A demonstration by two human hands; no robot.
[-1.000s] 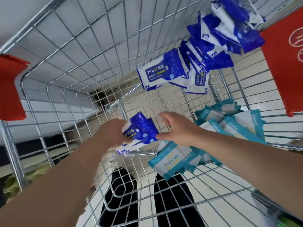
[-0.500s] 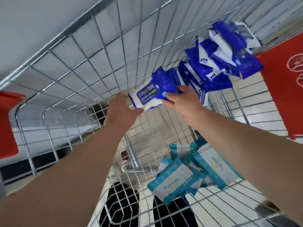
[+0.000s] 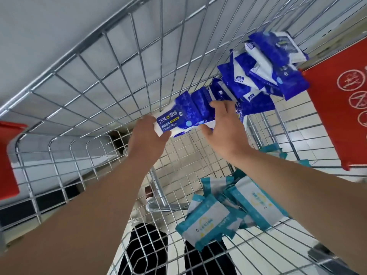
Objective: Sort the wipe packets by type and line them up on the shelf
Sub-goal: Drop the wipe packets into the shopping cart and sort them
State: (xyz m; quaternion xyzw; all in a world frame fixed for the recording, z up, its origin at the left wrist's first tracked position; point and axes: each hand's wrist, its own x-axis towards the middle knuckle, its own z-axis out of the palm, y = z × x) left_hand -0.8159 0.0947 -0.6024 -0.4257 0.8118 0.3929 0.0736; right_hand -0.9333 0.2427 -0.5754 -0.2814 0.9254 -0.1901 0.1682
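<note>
A blue alcohol wipe packet [image 3: 179, 119] stands at the near end of a row of blue packets [image 3: 262, 76] that leans along the wire shelf's back grid [image 3: 119, 76]. My left hand [image 3: 147, 133] grips the packet's white left end. My right hand [image 3: 224, 128] holds its right side, fingers over the top and thumb below. A heap of teal-and-white wipe packets [image 3: 228, 211] lies on the wire floor at lower right, under my right forearm.
Red plastic panels flank the wire shelf at the left [image 3: 8, 159] and the right [image 3: 337, 116]; the right one carries round warning signs. Through the mesh I see pale floor tiles and dark trouser legs [image 3: 147, 253].
Both hands carried a blue packet up from the wire floor to the blue row. They now hold it against the row's near end, a little higher and further right than half a second ago.
</note>
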